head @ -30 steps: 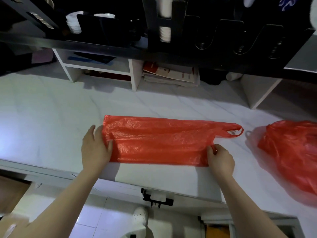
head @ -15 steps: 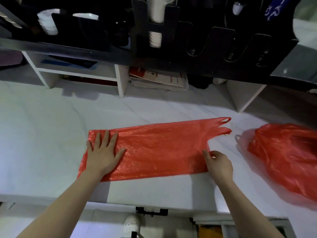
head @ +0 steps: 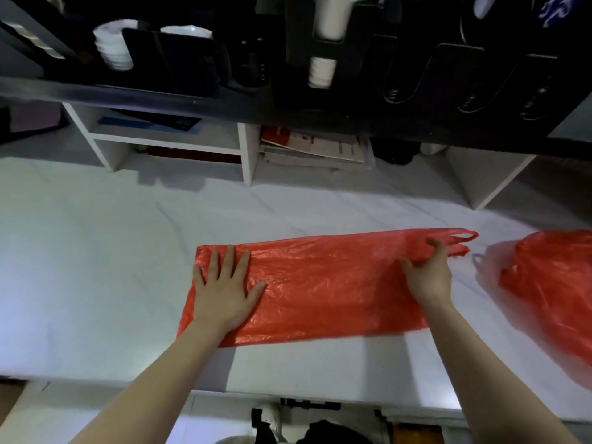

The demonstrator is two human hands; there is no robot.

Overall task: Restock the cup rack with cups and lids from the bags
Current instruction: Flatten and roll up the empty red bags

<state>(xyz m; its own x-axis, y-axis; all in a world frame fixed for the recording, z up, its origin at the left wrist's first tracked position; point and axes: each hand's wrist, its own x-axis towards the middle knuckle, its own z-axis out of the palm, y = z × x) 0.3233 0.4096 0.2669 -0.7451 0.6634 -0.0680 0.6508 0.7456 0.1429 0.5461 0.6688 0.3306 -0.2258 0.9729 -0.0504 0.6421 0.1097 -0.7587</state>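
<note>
An empty red plastic bag (head: 320,283) lies flat on the white counter (head: 96,267), its handles pointing right. My left hand (head: 226,290) presses flat on the bag's left end with fingers spread. My right hand (head: 429,274) lies on the bag's right part near the handles, fingers bent and gathering the plastic. A second red bag (head: 554,290), full and bulging, sits at the right edge. Above, the black cup rack (head: 352,59) holds a white cup stack (head: 322,72) in a middle slot and white lids (head: 113,46) at the left.
White shelf cubbies (head: 166,145) stand under the rack at the back of the counter, with a pile of papers (head: 314,149) in one. The counter's front edge runs just below my forearms. The rack's right slots (head: 474,84) look dark.
My right hand has moved up and right along the bag toward the handles. My left hand, which gripped the bag's left edge a second ago, lies flat on it.
</note>
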